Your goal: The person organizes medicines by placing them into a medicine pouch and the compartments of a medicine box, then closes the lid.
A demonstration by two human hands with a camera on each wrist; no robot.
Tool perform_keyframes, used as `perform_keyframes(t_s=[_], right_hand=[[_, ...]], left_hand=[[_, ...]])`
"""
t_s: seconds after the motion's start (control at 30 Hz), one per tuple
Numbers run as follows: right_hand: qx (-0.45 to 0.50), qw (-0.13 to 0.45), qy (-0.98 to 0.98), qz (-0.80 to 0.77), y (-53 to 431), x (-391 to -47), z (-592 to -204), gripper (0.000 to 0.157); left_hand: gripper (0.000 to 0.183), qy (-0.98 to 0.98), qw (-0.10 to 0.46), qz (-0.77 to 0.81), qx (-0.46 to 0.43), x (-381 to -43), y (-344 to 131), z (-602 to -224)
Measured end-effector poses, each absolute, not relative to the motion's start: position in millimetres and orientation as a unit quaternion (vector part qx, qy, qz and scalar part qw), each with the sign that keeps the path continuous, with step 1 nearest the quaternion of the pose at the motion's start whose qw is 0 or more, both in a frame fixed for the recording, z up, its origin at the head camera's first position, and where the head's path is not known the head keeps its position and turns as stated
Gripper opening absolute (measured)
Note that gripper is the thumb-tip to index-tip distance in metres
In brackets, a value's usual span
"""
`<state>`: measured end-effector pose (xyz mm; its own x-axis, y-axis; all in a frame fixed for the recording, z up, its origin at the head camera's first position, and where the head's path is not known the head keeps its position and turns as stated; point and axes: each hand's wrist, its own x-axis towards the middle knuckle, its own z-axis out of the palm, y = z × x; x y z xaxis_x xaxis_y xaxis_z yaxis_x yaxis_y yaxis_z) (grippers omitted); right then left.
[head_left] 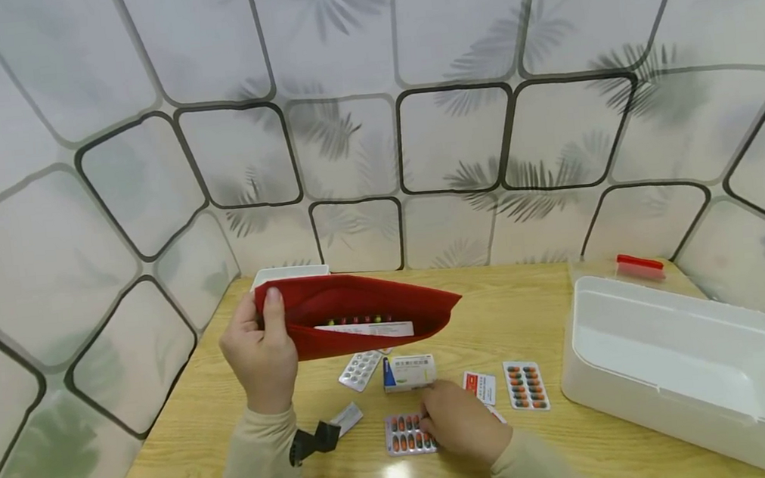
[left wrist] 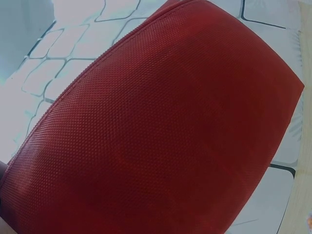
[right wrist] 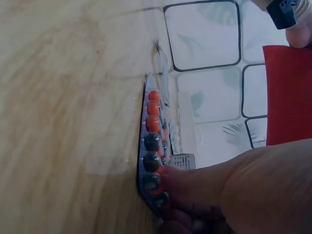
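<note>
My left hand (head_left: 263, 356) grips the left end of a red zip pouch (head_left: 357, 344), thumb at its rim, and holds it up over the table. Its mouth gapes; a white packet (head_left: 390, 329) and a row of colored capsules show inside. The pouch's textured side (left wrist: 156, 117) fills most of the left wrist view. My right hand (head_left: 463, 420) pinches the right edge of a blister pack (head_left: 407, 442) of orange and dark capsules, low over the wood. In the right wrist view the thumb presses on this blister pack (right wrist: 152, 141) beside its capsules; the other fingertips are partly hidden.
A white medicine box (head_left: 409, 373) and a silver blister pack (head_left: 360, 370) lie beyond my right hand. Another capsule blister pack (head_left: 526, 386) and a red-and-white packet (head_left: 480, 387) are to its right. A large white bin (head_left: 669, 396) occupies the right side.
</note>
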<state>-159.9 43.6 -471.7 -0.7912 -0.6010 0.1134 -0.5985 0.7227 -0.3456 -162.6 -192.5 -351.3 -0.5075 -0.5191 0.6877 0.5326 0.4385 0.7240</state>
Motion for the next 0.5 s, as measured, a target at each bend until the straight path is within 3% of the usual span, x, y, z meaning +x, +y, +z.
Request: perform_keyframes(t_s=[0.13, 0.5], right_hand=[[-0.335, -0.001, 0.922, -0.193, 42, -158, -472, 0.017], [-0.246, 0.096, 0.92, -0.29, 53, -169, -468, 0.026]], left_hand=[[0.027, -0.687, 0.497, -0.53, -0.001, -162, -193, -352], [0.025, -0.68, 0.496, -0.54, -0.011, -162, -192, -352]])
